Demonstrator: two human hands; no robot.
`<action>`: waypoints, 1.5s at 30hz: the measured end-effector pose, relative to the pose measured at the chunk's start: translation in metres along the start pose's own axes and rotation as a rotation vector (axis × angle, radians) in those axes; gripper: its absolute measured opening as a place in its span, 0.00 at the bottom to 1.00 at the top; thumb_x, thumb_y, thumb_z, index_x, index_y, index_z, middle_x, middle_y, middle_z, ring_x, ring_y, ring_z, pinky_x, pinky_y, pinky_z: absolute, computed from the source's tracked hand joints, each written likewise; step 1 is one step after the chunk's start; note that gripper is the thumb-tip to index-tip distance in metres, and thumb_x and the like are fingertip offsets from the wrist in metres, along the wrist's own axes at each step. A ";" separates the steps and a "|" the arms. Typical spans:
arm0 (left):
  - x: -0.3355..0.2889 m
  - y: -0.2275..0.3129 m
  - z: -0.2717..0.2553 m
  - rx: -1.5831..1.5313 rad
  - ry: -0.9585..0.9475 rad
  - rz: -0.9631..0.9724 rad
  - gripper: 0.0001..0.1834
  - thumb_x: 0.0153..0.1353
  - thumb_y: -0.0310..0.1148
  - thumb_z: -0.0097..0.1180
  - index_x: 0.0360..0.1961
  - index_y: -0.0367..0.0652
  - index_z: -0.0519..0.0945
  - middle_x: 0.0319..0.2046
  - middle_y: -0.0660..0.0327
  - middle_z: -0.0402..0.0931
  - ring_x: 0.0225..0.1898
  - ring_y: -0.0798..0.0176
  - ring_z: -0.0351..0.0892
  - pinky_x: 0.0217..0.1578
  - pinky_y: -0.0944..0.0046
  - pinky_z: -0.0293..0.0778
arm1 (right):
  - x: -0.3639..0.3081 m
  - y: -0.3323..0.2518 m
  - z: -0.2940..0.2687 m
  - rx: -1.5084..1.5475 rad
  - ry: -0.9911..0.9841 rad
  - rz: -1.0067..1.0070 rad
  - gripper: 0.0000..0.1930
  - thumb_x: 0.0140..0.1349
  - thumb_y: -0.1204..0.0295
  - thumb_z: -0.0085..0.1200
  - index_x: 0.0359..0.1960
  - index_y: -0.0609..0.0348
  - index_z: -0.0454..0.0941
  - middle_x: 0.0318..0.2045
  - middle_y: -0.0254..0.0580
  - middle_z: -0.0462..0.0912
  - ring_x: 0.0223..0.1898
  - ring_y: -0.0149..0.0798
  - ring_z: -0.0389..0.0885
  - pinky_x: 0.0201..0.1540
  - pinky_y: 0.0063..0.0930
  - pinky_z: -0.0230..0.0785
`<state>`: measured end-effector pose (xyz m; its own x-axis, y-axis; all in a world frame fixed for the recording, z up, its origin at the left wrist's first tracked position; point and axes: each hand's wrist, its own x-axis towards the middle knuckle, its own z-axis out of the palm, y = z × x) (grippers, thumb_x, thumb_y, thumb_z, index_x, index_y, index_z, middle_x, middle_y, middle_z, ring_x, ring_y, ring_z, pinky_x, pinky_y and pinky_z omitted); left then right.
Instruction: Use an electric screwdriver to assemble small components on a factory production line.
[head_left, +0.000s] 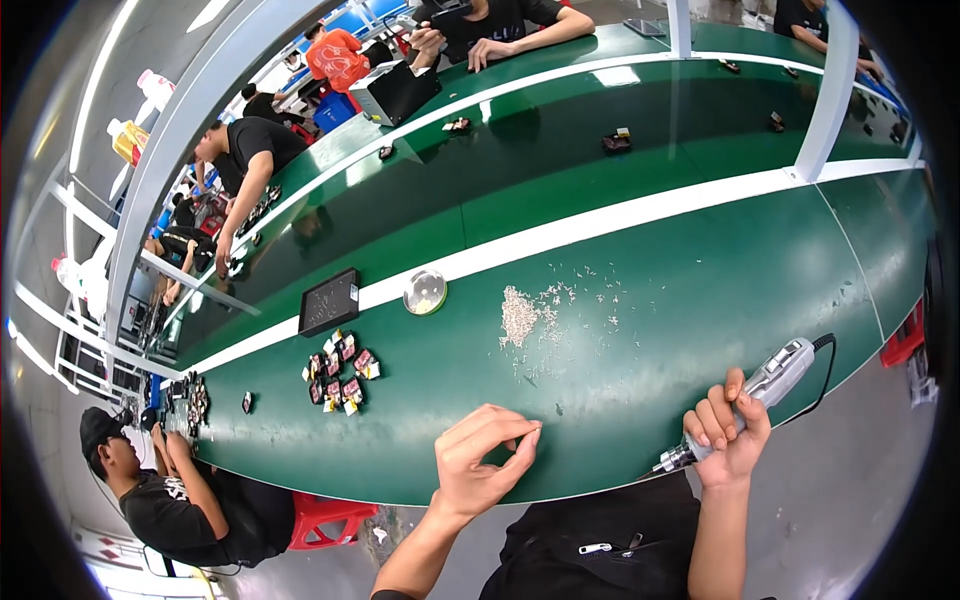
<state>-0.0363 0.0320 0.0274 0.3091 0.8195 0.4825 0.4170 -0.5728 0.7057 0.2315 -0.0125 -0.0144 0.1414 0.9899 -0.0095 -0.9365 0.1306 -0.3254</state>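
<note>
My right hand (728,430) is wrapped round a grey electric screwdriver (782,372), its bit pointing down-left near the table's front edge. A black cord runs from its upper end. Over the green table, my left hand (482,458) is closed in a pinch, thumb against fingertips; anything between them is too small to make out. Beyond it, a pile of tiny pale screw-like pieces (518,318) lies loose, with more scattered to its right. Left of the pile are a round clear dish (425,292) with yellowish contents and a cluster of small black-and-pink parts (340,372).
A shallow black tray (330,302) rests by the white rail (560,232). Beyond the rail, a dark belt (540,150) carries several small parts. A white post (832,100) rises at right. One person (180,490) sits at left by a red stool (330,518); others work across.
</note>
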 end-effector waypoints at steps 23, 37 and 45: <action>-0.030 0.021 0.048 -0.508 -0.152 -0.302 0.09 0.58 0.17 0.56 0.40 0.31 0.82 0.32 0.54 0.82 0.33 0.65 0.82 0.33 0.70 0.77 | -0.008 0.001 0.034 0.101 0.044 -0.250 0.03 0.66 0.73 0.42 0.34 0.58 0.62 0.12 0.30 0.59 0.11 0.25 0.58 0.19 0.24 0.59; -0.047 0.032 0.071 -1.004 -0.184 -0.606 0.05 0.63 0.20 0.52 0.37 0.30 0.79 0.31 0.54 0.80 0.28 0.69 0.78 0.28 0.72 0.75 | -0.011 0.008 0.041 0.038 0.068 -0.327 0.04 0.67 0.73 0.42 0.35 0.58 0.62 0.12 0.30 0.60 0.12 0.24 0.58 0.20 0.22 0.59; -0.043 0.032 0.073 -1.018 -0.186 -0.612 0.05 0.64 0.21 0.52 0.37 0.29 0.77 0.31 0.55 0.78 0.28 0.70 0.77 0.28 0.72 0.74 | -0.012 0.007 0.040 0.040 0.078 -0.326 0.04 0.67 0.73 0.42 0.35 0.58 0.62 0.12 0.30 0.60 0.11 0.25 0.58 0.20 0.22 0.59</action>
<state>0.0259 -0.0231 -0.0083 0.4492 0.8879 -0.0990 -0.3025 0.2554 0.9183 0.2108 -0.0216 0.0212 0.4585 0.8885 0.0158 -0.8495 0.4435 -0.2859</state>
